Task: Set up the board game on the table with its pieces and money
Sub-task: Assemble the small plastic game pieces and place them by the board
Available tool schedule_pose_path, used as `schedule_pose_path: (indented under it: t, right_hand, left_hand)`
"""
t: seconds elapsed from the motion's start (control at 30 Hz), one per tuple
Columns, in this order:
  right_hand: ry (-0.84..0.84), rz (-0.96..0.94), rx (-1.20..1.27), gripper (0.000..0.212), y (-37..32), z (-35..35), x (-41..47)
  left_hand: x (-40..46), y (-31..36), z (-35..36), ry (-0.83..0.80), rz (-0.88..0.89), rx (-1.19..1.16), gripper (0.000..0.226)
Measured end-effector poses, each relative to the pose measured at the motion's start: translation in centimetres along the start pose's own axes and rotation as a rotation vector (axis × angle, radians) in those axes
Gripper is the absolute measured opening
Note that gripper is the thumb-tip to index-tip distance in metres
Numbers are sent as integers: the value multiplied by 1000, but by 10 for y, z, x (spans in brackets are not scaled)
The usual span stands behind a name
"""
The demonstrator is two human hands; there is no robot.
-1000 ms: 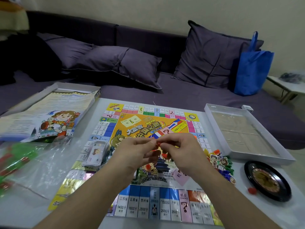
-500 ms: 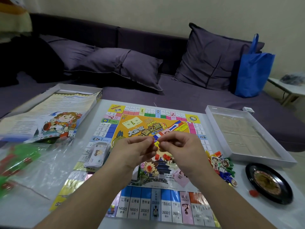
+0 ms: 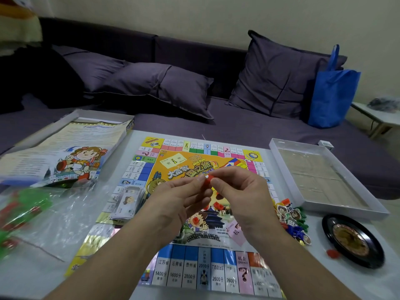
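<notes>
Red piece lifted clear

My left hand [image 3: 179, 198] and right hand [image 3: 236, 191] now pinch the red piece [image 3: 208, 180] higher above the board [image 3: 186, 269]; it's ready for placing.

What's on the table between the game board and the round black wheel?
In the head view, a heap of little game pieces lies between the board and the black wheel, plus one loose red piece beside the wheel.
</notes>
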State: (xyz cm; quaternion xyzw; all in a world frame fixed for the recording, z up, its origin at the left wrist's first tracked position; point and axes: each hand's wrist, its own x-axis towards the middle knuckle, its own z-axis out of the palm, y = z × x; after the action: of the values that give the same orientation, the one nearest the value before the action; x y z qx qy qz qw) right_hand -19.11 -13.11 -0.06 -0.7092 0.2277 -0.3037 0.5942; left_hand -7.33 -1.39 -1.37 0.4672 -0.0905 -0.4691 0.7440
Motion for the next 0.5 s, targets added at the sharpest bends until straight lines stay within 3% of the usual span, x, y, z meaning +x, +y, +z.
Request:
schedule_pose_path:
  t: [0.5]
  right_hand:
    - [79,20,87,13,6,18,-7]
  left_hand:
    - [-3,-11,4,80,158,-147,25]
